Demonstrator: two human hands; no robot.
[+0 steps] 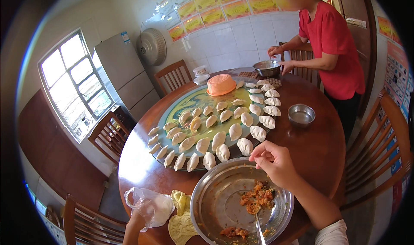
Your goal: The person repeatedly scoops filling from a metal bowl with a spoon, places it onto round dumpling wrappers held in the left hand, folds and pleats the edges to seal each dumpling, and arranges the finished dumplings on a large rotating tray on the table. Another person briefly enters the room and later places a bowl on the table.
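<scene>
My right hand [276,165] is over the far right rim of a large steel bowl [207,210]. Its fingers are bent in a loose pinch with nothing visible in them, close to a white dumpling [245,146] on the glass turntable [161,135]. Reddish filling [257,197] lies in the bowl with a metal spoon [259,230]. At lower left, my left hand [136,219] is against a clear plastic bag [153,206] with something white inside. The bag hides its fingers. Several dumplings stand in curved rows on the turntable.
An orange plastic basket [221,85] sits upside down on the turntable. A small steel bowl [301,114] stands at right, and a yellowish cloth [181,225] beside the large bowl. Across the table, a person in red [334,51] handles another steel bowl [266,71]. Wooden chairs [379,146] surround the table.
</scene>
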